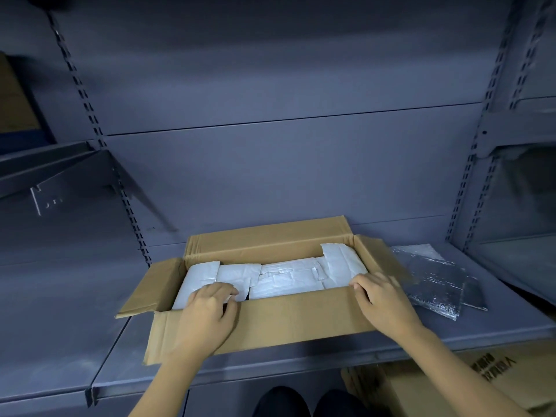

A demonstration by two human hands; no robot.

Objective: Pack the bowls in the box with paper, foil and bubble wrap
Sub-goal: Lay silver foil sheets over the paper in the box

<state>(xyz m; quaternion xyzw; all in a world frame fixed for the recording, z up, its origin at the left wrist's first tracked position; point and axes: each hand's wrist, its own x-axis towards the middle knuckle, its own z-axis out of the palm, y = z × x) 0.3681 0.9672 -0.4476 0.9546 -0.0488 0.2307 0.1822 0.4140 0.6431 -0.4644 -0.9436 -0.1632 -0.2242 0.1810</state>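
Packing box: an open brown cardboard box (270,320) sat on the grey metal shelf (75,311), flaps spread.
Contents: white wrapped bundles (285,278) filled it side by side.
Left hand (207,302): fingers curled over the near wall onto a bundle, thumb outside.
Right hand (379,296): fingers bent round the near right corner rim.
Beside box: silver bubble-foil sheets (433,278) lay just right of it.
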